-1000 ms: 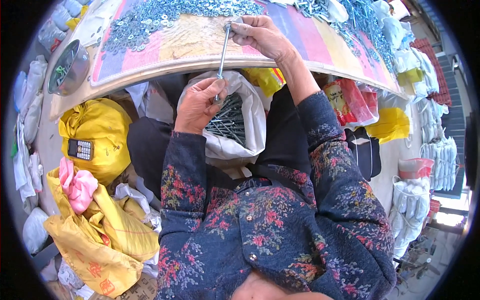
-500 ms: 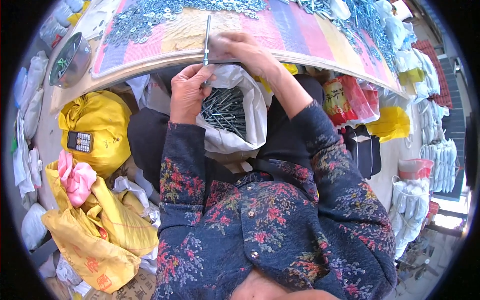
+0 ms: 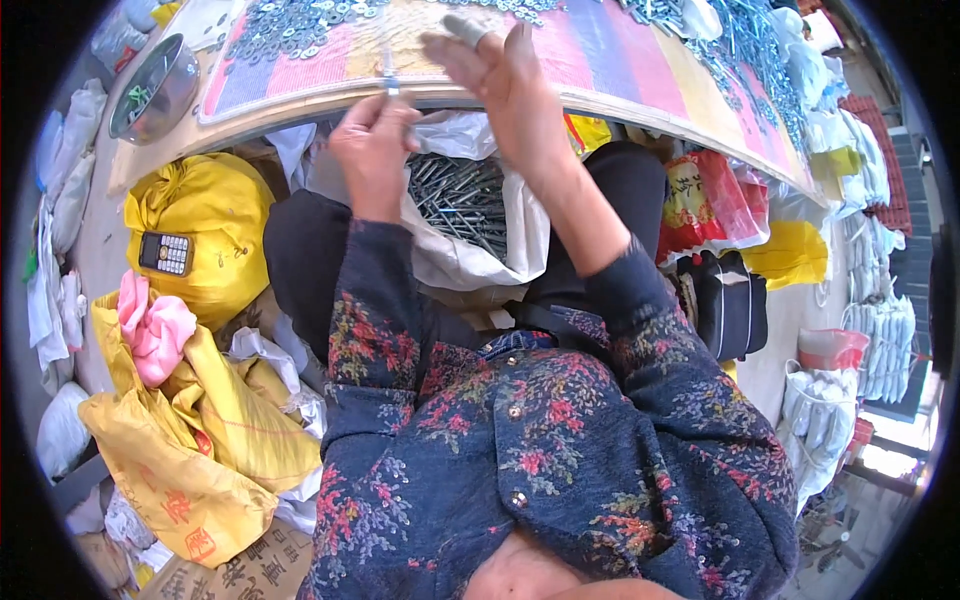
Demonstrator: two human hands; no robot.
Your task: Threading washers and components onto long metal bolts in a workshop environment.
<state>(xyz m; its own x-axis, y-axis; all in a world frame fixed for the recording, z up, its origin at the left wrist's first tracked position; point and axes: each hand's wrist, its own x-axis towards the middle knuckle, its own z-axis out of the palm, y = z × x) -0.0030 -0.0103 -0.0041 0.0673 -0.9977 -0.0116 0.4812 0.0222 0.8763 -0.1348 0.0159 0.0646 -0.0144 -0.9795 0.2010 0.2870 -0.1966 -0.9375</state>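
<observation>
Pinched between thumb and forefinger of my left hand [image 3: 372,145], a metal bolt [image 3: 390,82] points up over the table's near edge, blurred by motion. A nut-like collar shows on it just above my fingertips. To the right of it, my right hand [image 3: 510,90] is raised over the edge, fingers spread and smeared, nothing visible in it; a pale wrap covers one fingertip. Many long bolts [image 3: 462,205] fill an open white sack [image 3: 525,235] between my knees, below both hands. Flat washers [image 3: 290,30] lie scattered on the striped cloth [image 3: 600,60] at the far side.
A clear bowl [image 3: 155,90] with small green items stands at the table's left end. More bolts [image 3: 740,60] are heaped at the far right. Left of my knee, a mobile phone [image 3: 166,253] rests on a yellow bag [image 3: 225,220]. A red package [image 3: 695,205] sits under the table.
My right hand has left the bolt, moving up and right, and its fingers have opened. My left hand, still holding the bolt, has shifted slightly left and up.
</observation>
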